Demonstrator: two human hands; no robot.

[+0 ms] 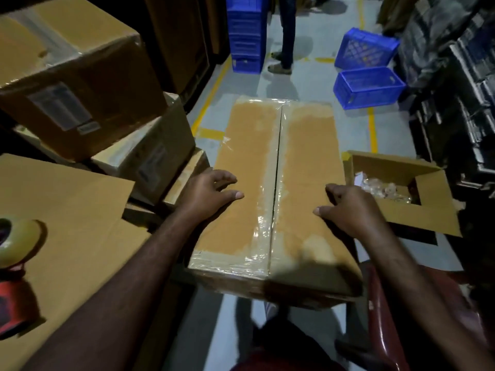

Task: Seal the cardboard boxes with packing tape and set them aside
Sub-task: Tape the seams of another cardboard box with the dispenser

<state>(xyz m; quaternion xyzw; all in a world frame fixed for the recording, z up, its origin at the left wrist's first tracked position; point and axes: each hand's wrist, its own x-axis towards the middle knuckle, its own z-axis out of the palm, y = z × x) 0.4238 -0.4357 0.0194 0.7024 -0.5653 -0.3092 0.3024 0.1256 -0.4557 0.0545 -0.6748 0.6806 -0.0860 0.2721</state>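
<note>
Tape first, far left: a roll of packing tape (16, 241) on a red dispenser (12, 303) sits on a flat cardboard sheet (80, 210) at the frame's left edge. Behind it, stacked cartons (77, 76) pile up, the top one tilted, with labels on their sides. Moving in, the left hand (207, 195) lies on the left flap of the long cardboard box (276, 183), fingers spread and curled lightly, thumb pressing on the top, grasping nothing. That box sits centre, flaps closed, seam running down the middle away from the camera, with glossy clear tape along the left side of the seam and across the near edge. Right of the seam, the right hand (348, 210) rests on the other flap, fingers bent, also holding nothing. Just beside the box to the right, an open carton (401, 194) shows clear wrapped items inside. On the floor beyond, blue crates (368, 87), and a person's legs (286, 33) stand at the top.
</note>
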